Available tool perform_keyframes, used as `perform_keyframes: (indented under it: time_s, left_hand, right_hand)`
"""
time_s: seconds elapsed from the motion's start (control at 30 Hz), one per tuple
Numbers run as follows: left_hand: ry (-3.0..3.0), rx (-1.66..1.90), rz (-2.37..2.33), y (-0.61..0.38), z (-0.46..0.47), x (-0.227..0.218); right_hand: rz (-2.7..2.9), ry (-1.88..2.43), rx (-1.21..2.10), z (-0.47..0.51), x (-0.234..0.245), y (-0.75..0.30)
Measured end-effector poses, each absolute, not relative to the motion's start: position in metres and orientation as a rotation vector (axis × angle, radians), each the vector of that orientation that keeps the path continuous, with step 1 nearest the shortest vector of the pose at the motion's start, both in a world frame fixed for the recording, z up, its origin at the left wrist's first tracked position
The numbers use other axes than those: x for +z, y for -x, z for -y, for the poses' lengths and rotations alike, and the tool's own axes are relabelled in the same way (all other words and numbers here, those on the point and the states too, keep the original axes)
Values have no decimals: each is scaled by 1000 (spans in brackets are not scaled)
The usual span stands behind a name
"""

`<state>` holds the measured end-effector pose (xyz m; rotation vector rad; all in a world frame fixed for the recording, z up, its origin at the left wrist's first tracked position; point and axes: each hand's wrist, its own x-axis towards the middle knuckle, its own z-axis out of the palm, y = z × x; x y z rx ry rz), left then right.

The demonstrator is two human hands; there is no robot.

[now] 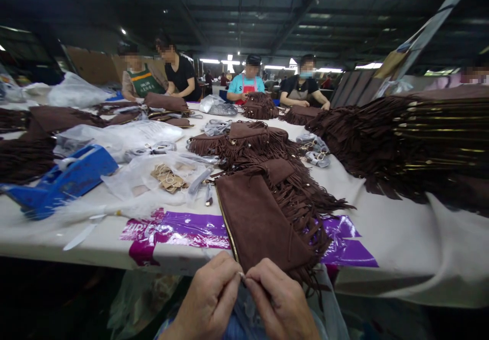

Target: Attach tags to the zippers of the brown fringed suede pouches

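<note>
A brown suede fringed bag [263,217] with a gold zipper along its left edge lies on the table in front of me. My left hand [208,299] and my right hand [280,302] meet below its near corner, fingertips pinched together on something small and pale that I cannot make out. Both hands are closed and sit just off the table's front edge. Clear plastic shows beneath them.
A purple plastic sheet [183,230] lies under the bag. A blue tape dispenser [61,179] sits at left, plastic bags with small parts [168,177] in the middle, stacks of fringed bags [420,136] at right. Several people work at the table's far end.
</note>
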<state>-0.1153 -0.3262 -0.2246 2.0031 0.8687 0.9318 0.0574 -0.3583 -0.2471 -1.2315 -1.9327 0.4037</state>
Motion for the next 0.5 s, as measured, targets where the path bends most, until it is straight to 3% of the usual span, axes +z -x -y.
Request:
perform_keyframes:
  time_s: [0.23,0.37,0.5]
  left_hand:
    - [-1686,948,-932,103,325,-240]
    - [-1821,882,-940,107,322,-243]
    - [-1833,674,-865,120,317,-231]
  right_hand:
    - [1876,1227,501,359,-250,-59]
    - [1826,1303,585,359,-243,-60]
    - [1587,1337,1077,358,-225,-67]
